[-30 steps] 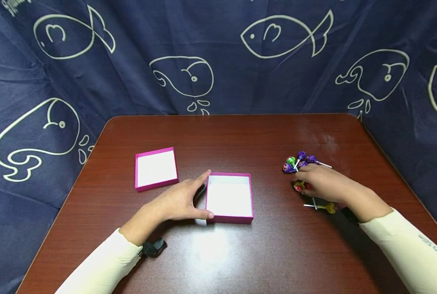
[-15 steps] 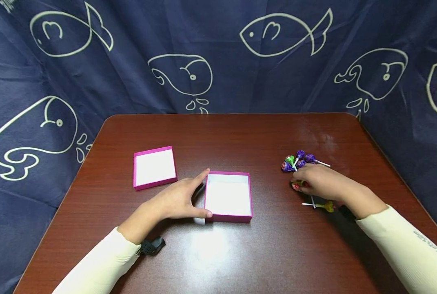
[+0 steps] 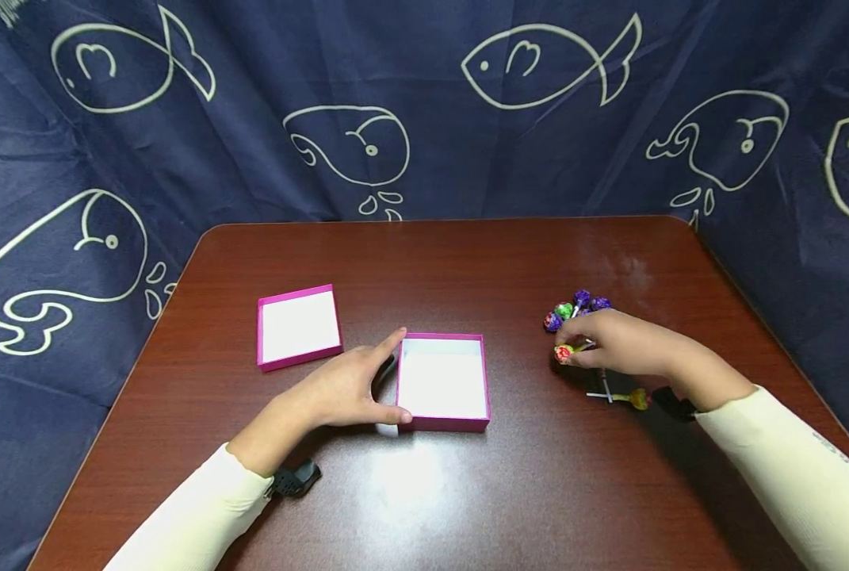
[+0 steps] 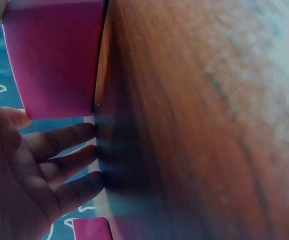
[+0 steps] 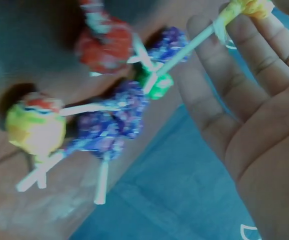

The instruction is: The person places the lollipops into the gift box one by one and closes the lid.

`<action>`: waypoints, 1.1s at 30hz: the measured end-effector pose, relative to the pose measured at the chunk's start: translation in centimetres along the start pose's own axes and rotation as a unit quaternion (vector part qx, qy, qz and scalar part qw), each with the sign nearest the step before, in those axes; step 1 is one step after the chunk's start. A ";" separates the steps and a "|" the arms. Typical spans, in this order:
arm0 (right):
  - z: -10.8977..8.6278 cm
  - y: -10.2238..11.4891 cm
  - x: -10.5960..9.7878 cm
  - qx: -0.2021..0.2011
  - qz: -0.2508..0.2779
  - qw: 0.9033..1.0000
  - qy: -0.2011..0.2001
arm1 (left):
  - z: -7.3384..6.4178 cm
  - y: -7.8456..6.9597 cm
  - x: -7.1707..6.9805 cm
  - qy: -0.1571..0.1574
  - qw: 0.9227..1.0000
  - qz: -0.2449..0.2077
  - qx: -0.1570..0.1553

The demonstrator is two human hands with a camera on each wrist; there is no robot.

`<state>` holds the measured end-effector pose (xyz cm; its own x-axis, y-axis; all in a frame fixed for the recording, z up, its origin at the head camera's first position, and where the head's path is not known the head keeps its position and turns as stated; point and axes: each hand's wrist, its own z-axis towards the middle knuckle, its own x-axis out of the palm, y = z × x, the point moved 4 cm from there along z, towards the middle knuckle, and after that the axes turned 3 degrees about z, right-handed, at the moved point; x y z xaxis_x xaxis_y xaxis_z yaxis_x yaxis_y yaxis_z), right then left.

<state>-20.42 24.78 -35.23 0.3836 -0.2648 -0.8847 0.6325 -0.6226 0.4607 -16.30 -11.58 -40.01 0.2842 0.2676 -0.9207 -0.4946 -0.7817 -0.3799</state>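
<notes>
“Presently, what does the right hand show?”

“It is pinching a yellow-and-red lollipop. Against the earlier head views, hand and sweet have shifted slightly left. Judged: the pick-up is made, though the lollipop remains outside the box, to its right.”

“Obstructions near that hand?”

“Purple and green lollipops lie just beyond it. A loose yellow lollipop lies on the nearer side, below the wrist. Bare tabletop runs from the held sweet to the box's right wall.”

“And the box?”

“Open side up. The left hand is spread along its left side, thumb at the near corner, forefinger at the far one; no change noted. A shallow tray sits farther left, apart from the box.”

“Edges?”

“The table's outer edges stand well apart from the held lollipop. The raised right wall is, in my judgement, the edge to watch.”
</notes>
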 end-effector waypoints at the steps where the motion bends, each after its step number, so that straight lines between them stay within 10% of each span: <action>1: 0.1 0.2 -0.2 0.005 0.012 1.000 0.003 | 0.0 0.0 0.0 0.000 1.000 0.000 0.000; 33: 6.3 5.3 -4.7 -0.028 0.014 0.998 0.054 | 0.1 0.0 -0.2 0.003 1.000 0.003 0.003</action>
<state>-23.11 18.12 -29.08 0.4705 -0.1986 -0.8598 0.6554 -0.5737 0.4912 -16.43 -11.61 -39.81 0.2870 0.2595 -0.9221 -0.5018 -0.7792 -0.3755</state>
